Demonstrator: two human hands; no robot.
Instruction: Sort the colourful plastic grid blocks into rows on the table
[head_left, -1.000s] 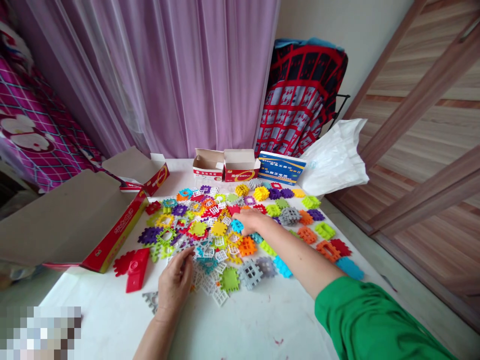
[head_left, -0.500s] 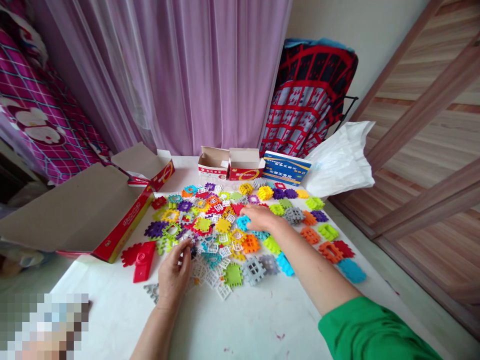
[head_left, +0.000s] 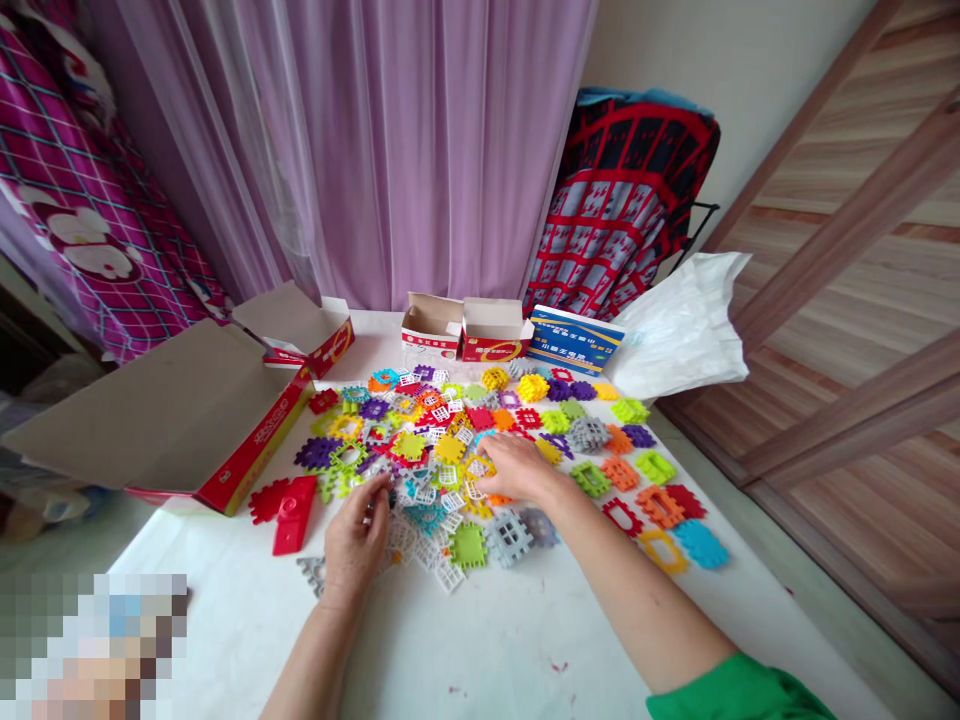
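Heap of pieces: from my remote seat I see the plastic pieces (head_left: 450,448) lying between the two hands and spreading away beyond them.
Right hand: the right hand (head_left: 517,465) reaches into the heap, fingers bent downward beside an orange piece (head_left: 502,500); I cannot tell whether they grip anything.
Left hand: the left hand (head_left: 358,540) is half curled at the heap's near left edge; its fingertips are too unclear for me to say what they hold.
Handling: I judge the pieces light, stiff and rather smooth, their teeth apt to snag on one another.
Hold: I would pinch a toothed rim; the thin white lattice (head_left: 450,575) between the hands looks more breakable, so its outer frame suits better.
Left of left hand: a flat red part (head_left: 295,515).
Right of right hand: a lime piece (head_left: 591,478), a red frame (head_left: 622,517) and a yellow frame (head_left: 663,551), set apart.
Beyond both hands: a blue box (head_left: 576,338) and a white bag (head_left: 675,330), on the table (head_left: 465,650).
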